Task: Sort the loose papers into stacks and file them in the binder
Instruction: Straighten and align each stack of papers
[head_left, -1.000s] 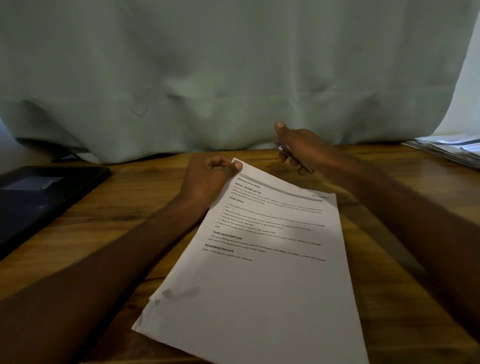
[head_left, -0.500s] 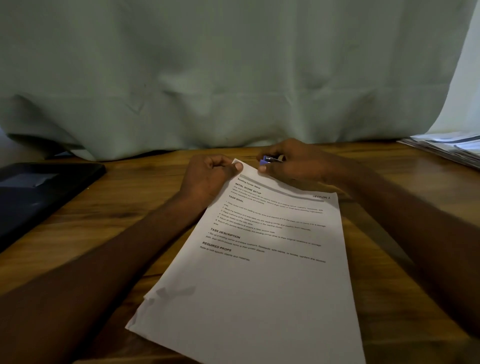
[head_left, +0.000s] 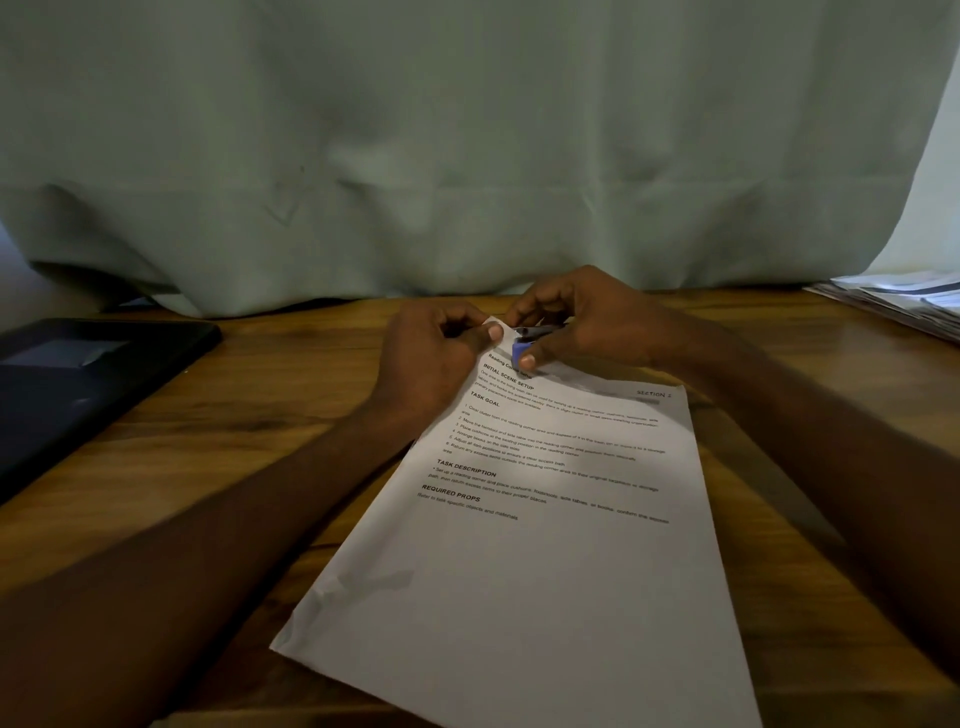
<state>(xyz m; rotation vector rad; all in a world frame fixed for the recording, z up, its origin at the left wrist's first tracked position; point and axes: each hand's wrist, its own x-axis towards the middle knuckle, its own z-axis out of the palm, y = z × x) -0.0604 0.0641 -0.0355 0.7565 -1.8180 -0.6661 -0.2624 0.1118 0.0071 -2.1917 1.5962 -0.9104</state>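
Head view: the papers (head_left: 545, 519) lie on the surface (head_left: 260, 441), top corner at 12 o'clock pinched by left hand (head_left: 436, 358) fingers. A blue clip (head_left: 522, 349) is gripped by the right hand (head_left: 587, 322). If it's pushed on crooked, sheets could slip or crease. "TASK GOAL" and "REQUIRED PROPS" can be read.

Bare wooden tabletop (head_left: 291, 415) open between flat black binder (head_left: 93, 374) at left and white printed sheet (head_left: 545, 545). Hemmed in behind by hanging pale green curtain (head_left: 467, 156). Blocked at far right by layered paper stack (head_left: 904, 299).
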